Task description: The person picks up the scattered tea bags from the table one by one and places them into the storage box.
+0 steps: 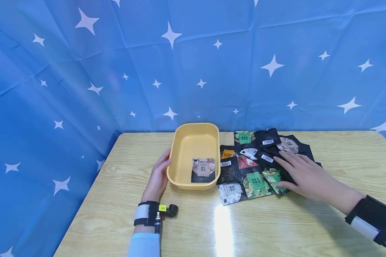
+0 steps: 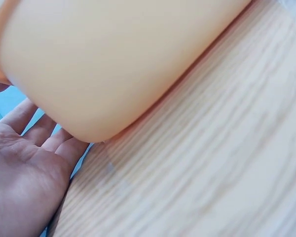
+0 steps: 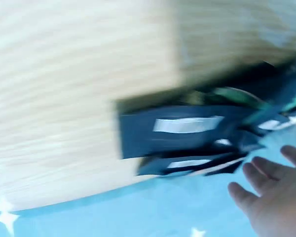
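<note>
A yellow plastic tray (image 1: 193, 125) stands left of centre with one dark square sachet (image 1: 203, 170) lying inside. My left hand (image 1: 157, 176) rests against the tray's left side. In the left wrist view, its fairly straight fingers (image 2: 39, 129) lie along the outer wall. To the right of the tray is a loose pile of flat black sachets (image 1: 229, 171) with green, white, red and orange labels. My right hand (image 1: 307, 176) hovers over the right part of this pile, fingers spread. The right wrist view, blurred, shows that hand (image 3: 276, 190) beside dark sachets with white barcode labels.
Sachets overlap one another right up to the tray's right wall. The light wood table (image 1: 109, 200) meets a blue star-patterned cloth (image 1: 193, 64) at its back and left. A glare patch lies on the table in front of the pile.
</note>
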The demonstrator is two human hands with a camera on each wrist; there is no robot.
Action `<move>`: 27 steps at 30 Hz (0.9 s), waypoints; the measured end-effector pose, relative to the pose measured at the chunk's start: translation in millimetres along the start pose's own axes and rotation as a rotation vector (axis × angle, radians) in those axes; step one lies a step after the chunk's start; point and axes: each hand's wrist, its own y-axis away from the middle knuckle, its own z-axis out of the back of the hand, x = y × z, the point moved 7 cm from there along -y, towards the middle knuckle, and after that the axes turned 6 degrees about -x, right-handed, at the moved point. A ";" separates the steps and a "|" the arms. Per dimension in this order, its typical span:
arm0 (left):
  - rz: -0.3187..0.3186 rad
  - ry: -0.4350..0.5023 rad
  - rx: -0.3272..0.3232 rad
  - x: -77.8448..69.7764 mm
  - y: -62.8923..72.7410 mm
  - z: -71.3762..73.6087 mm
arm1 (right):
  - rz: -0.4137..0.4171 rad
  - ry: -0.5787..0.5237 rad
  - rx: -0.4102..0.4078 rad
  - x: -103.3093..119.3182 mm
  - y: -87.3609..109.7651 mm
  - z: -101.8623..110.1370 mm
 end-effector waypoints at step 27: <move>0.000 -0.017 -0.019 -0.5 0.8 -1.1 | -0.025 -0.031 0.067 -36.7 60.4 -11.4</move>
